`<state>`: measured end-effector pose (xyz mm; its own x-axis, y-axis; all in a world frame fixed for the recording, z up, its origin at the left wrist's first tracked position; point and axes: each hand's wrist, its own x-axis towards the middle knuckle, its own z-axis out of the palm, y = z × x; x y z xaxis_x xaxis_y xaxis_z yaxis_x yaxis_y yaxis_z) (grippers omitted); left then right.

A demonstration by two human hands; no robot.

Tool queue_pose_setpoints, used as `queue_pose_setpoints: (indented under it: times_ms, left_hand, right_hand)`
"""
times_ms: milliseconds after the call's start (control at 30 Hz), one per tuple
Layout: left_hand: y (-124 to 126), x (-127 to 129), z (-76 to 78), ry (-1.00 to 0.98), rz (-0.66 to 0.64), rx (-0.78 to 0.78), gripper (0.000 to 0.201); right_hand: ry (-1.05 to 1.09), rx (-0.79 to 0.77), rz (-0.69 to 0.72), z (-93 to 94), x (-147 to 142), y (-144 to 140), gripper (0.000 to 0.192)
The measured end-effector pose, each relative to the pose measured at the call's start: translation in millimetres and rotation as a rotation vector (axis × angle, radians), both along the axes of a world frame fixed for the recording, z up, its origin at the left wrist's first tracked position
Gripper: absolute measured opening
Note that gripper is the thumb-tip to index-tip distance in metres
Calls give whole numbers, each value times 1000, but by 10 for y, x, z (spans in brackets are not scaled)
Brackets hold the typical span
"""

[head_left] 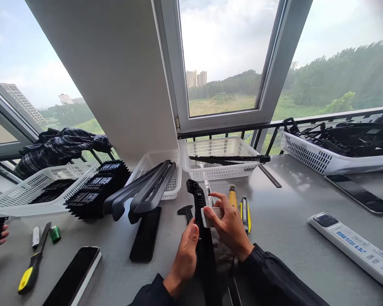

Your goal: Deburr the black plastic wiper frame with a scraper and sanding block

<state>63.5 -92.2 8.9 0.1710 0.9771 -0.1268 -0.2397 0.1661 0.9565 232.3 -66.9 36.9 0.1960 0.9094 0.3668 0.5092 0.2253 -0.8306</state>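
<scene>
My left hand (184, 259) is closed around the side of a long black plastic trim piece (207, 259), its thumb lying along the edge. The piece has a ribbed, hooked far end and points away from me. In my right hand (232, 229) a small whitish block (207, 218) is pinched between thumb and fingers and held against the right side of the trim. Left of the trim's far end lies a black caliper-like tool (185, 210), partly hidden. A yellow-handled tool (232, 197) and a yellow box cutter (245, 214) lie beyond my right hand.
White baskets stand along the back; one basket (175, 182) holds dark grey trim strips (153, 187). Black grid parts (97, 189) are stacked at left. Phones (146, 233), a yellow-black handled file (32, 270) and a long white box (351, 246) lie around. Another person's hand (3, 233) shows far left.
</scene>
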Motion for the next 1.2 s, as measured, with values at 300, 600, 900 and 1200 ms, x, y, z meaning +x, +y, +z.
queue_pose_setpoints:
  times_ms: [300, 600, 900, 1200]
  left_hand:
    - [37, 57, 158, -83, -129, 50, 66]
    - [107, -73, -44, -64, 115, -68, 61]
    - [-21, 66, 268, 61, -151, 108, 61]
    - [47, 5, 15, -81, 32, -28, 56]
  right_hand:
    - [-11, -12, 73, -11, -137, -111, 48]
    - [-9, 115, 173, 28, -136, -168, 46]
    - [104, 41, 36, 18, -73, -86, 47]
    - [12, 12, 60, -91, -168, -120, 45]
